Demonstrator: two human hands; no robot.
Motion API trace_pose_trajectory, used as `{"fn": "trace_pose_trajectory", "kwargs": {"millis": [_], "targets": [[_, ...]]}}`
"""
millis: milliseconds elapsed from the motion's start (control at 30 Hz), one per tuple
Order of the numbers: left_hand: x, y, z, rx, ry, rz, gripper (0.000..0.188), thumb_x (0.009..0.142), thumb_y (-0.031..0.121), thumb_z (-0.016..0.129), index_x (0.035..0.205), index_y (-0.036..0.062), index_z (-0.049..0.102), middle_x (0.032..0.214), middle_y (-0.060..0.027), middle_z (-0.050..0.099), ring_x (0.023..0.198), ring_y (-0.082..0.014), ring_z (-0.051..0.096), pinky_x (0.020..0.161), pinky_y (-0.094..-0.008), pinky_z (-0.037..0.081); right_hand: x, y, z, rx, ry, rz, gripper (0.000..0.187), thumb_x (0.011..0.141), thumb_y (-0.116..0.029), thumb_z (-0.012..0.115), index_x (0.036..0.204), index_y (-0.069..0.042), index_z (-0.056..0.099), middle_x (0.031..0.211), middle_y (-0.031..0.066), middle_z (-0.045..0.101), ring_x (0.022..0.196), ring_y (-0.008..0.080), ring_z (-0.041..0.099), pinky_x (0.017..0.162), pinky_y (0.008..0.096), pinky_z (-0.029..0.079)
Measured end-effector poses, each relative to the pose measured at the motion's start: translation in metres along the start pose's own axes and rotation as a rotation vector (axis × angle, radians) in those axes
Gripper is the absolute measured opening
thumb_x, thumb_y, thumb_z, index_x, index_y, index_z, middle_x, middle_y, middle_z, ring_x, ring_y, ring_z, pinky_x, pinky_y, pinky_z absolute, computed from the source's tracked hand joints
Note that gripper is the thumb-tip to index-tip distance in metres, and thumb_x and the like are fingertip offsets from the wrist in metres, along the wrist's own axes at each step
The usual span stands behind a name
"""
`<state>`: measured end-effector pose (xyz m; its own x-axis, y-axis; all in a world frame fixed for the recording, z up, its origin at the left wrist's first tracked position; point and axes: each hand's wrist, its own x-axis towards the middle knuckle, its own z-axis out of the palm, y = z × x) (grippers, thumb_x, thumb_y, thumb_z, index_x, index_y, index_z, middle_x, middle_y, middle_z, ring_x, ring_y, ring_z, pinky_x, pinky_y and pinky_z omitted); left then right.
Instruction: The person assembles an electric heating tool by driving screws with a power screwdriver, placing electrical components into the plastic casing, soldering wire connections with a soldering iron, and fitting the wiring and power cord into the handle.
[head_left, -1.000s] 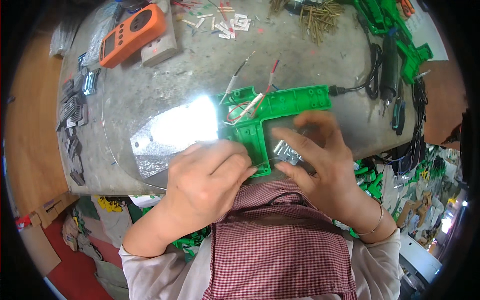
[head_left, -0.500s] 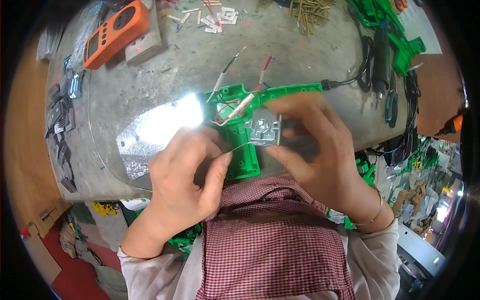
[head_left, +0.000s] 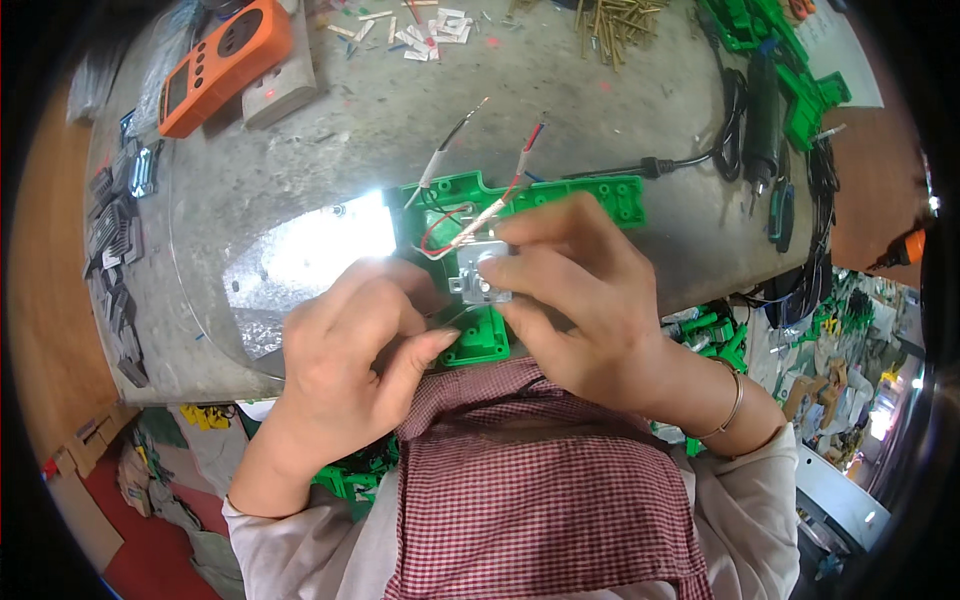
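A green plastic tool housing half (head_left: 612, 193) lies on the table at the centre, its grip end toward me. Over it, my right hand (head_left: 580, 300) grips a small silvery metal mechanism (head_left: 483, 268) between thumb and fingers. My left hand (head_left: 350, 345) is closed in a pinch to its left; a thin metal wire (head_left: 464, 316) runs from the thumb tip toward the mechanism. White-sleeved leads (head_left: 480, 222) with red, black and blue wires rise from the housing. A shiny metal plate (head_left: 255, 295), partly washed out by glare, extends left from it.
An orange meter (head_left: 225, 65) rests on a grey block (head_left: 285, 90) at the back left. Dark grey parts (head_left: 112, 235) line the left edge. Long brass-coloured screws (head_left: 610, 30) are heaped at the back. A black power screwdriver (head_left: 763, 130) and green housings (head_left: 800, 90) lie right.
My right hand has moved left with the metal mechanism, which has turned and now sits nearer my left hand. The housing and left hand have shifted slightly left in the view.
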<state>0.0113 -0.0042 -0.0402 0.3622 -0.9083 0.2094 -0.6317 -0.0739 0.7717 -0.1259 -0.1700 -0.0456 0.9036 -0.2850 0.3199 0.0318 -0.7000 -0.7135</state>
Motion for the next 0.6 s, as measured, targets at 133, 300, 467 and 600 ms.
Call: {"fn": "trace_pose_trajectory", "kwargs": {"millis": [133,300,467,600], "targets": [[0.002,-0.001,0.002,-0.003,0.037,0.028,0.024,0.075,0.007,0.075,0.073,0.0023,0.052,0.084,-0.0138,0.063,0.068,-0.0245,0.062,0.059,-0.0323,0.048,0.002,-0.004,0.012,0.041,0.037,0.032,0.024,0.067,0.0,0.067,0.087,-0.009,0.059,0.093,0.0049,0.053,0.082,0.0271,0.057,0.062,0.0346,0.051],[0.003,-0.001,0.004,0.089,0.064,0.073,0.026,0.071,0.005,0.078,0.075,0.0031,0.052,0.085,-0.0119,0.063,0.065,-0.0251,0.061,0.052,-0.0329,0.047,0.002,-0.008,0.013,-0.168,0.013,-0.041,0.016,0.071,-0.007,0.063,0.086,-0.01,0.058,0.095,0.006,0.051,0.086,0.0263,0.057,0.063,0.035,0.052],[-0.004,0.005,0.008,0.17,0.066,0.043,0.032,0.067,0.007,0.082,0.079,0.003,0.052,0.09,-0.0126,0.061,0.071,-0.0252,0.062,0.058,-0.0327,0.049,-0.004,0.005,0.012,-0.014,0.012,0.0,0.028,0.068,-0.001,0.071,0.095,-0.009,0.066,0.098,0.0075,0.059,0.086,0.0239,0.063,0.066,0.0337,0.053],[-0.005,0.007,0.011,0.154,0.064,0.031,0.05,0.063,0.018,0.088,0.098,0.0014,0.056,0.106,-0.0172,0.06,0.082,-0.026,0.063,0.068,-0.0329,0.054,-0.003,0.005,0.011,0.073,0.032,0.021,0.031,0.067,-0.001,0.074,0.096,-0.012,0.066,0.099,0.0036,0.059,0.086,0.0218,0.063,0.069,0.0336,0.053]]}}
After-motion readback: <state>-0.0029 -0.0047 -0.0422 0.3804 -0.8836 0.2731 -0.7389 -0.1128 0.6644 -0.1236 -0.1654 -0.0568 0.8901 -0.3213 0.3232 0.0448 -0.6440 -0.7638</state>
